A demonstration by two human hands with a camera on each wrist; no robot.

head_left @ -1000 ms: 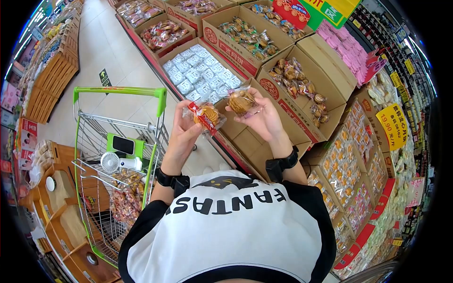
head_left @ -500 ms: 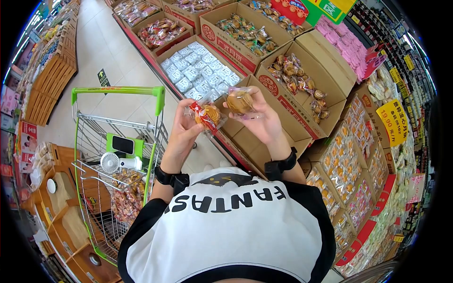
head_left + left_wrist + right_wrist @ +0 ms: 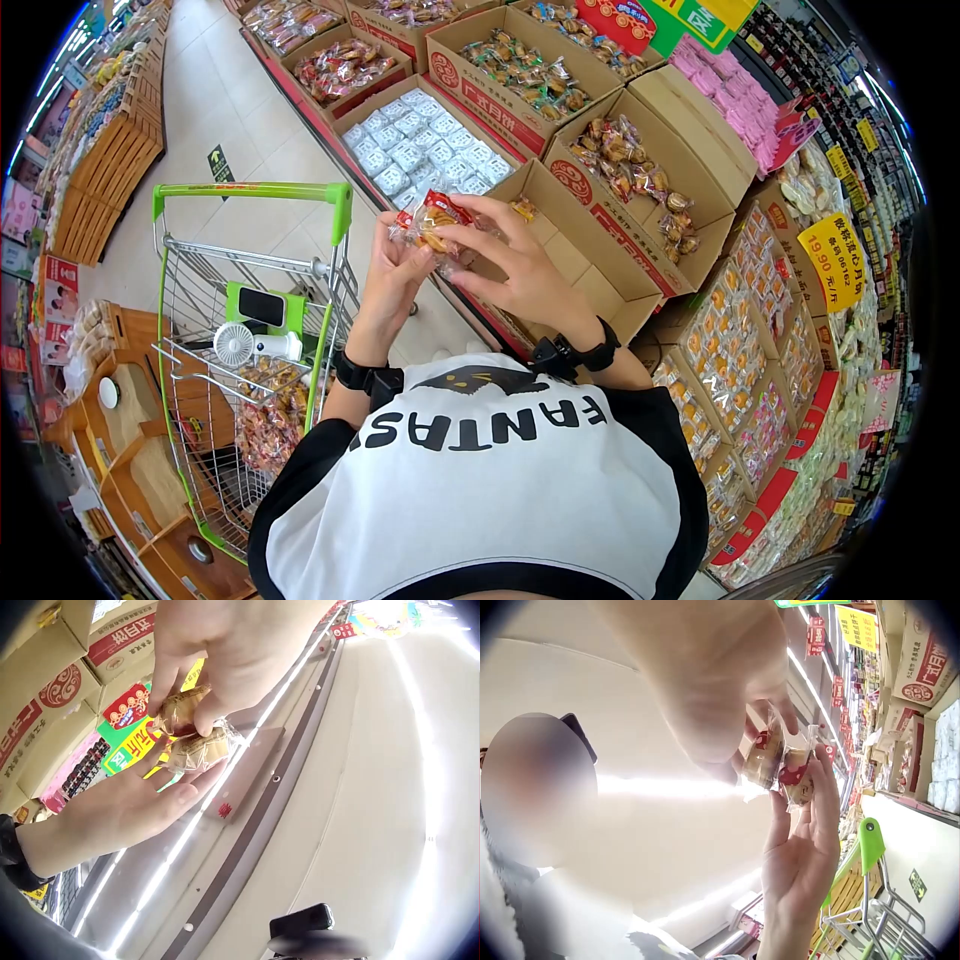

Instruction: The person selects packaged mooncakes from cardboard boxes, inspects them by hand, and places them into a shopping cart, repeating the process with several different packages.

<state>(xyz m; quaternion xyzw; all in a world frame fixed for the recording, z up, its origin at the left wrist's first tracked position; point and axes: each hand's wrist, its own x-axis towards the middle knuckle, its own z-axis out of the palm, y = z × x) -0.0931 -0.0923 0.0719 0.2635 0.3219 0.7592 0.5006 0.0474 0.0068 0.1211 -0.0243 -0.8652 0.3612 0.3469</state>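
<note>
While left packet point(image 3: 796, 778) and right packet point(image 3: 763, 759) are held up side by side, both grips are occupied

Left hand point(image 3: 392, 283): thumb and fingers closed in on left packet, gap only as wide as the cake. Right hand point(image 3: 525, 285): same story, right packet pinched between thumb and fingers. Packets are near the corner of a lidless cardboard box point(image 3: 590, 270). Can't tell if the wrappers touch.

Held by the edges, probably to keep faces readable and spare the cake. Side by side likely so both can be looked at together.

Looks: golden-brown cakes, clear crinkly film, red print on both. Right packet is mostly hidden by fingers in the head view.

Further out: white-wrapped pieces point(image 3: 430, 145) in rows next door, loose wrapped cakes point(image 3: 630, 180) in the next box over; boxes presumably lidless for easy reach. Shopping cart point(image 3: 345, 205) on the person's left, phone point(image 3: 260, 307) and small fan point(image 3: 235, 343) up high, likely to stay handy. Yellow price sign point(image 3: 832, 262) far right.
</note>
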